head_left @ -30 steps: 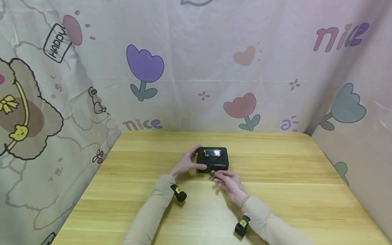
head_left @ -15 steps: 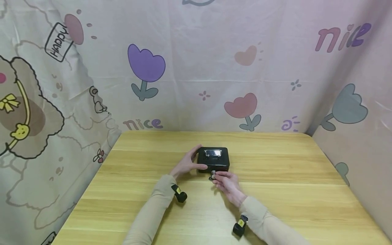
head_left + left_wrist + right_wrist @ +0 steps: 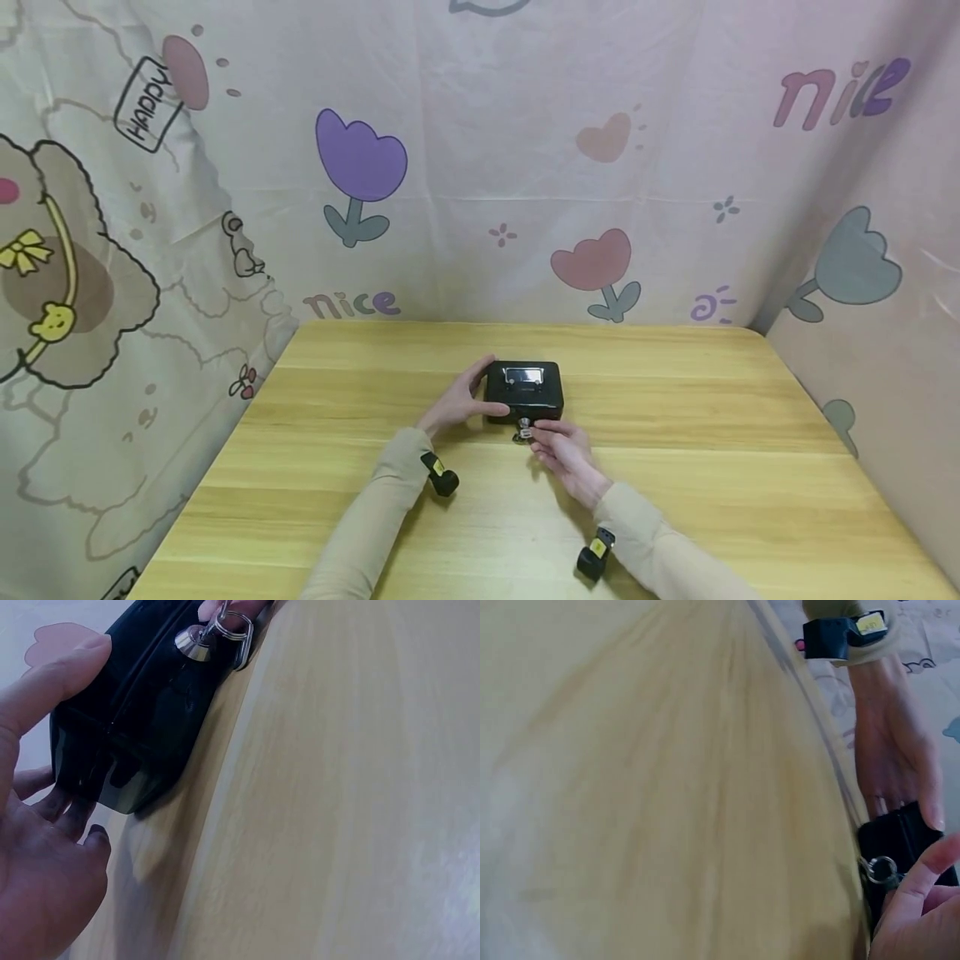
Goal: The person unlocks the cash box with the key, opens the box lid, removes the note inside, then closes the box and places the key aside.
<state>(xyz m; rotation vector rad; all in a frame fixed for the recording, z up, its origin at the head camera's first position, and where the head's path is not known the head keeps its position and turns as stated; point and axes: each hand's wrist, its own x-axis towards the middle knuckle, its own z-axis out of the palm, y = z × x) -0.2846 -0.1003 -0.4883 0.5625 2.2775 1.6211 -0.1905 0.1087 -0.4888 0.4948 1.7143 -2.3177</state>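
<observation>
A small black cash box point(image 3: 513, 400) with a silver handle point(image 3: 523, 376) on its closed lid sits on the wooden table. My left hand point(image 3: 459, 402) grips its left end, thumb on the front edge and fingers round the side and underside, as the left wrist view shows. On the box's front, a round silver lock point(image 3: 195, 645) has a key in it, with a metal ring point(image 3: 238, 627) hanging from it. The thumb and fingertips of my right hand point(image 3: 567, 454) pinch the key at the lock; the fingers mostly cover it. The ring point(image 3: 883, 869) also shows in the right wrist view.
The light wooden table point(image 3: 675, 492) extends on all sides of the box. A printed fabric curtain point(image 3: 465, 150) hangs behind its back edge and along both sides. Each forearm wears a small black camera, the left one point(image 3: 442, 479) and the right one point(image 3: 594, 557).
My right hand and wrist swung slightly left and then back right at the key. The cash box and my left hand stay in place; the head view shifted slightly.
</observation>
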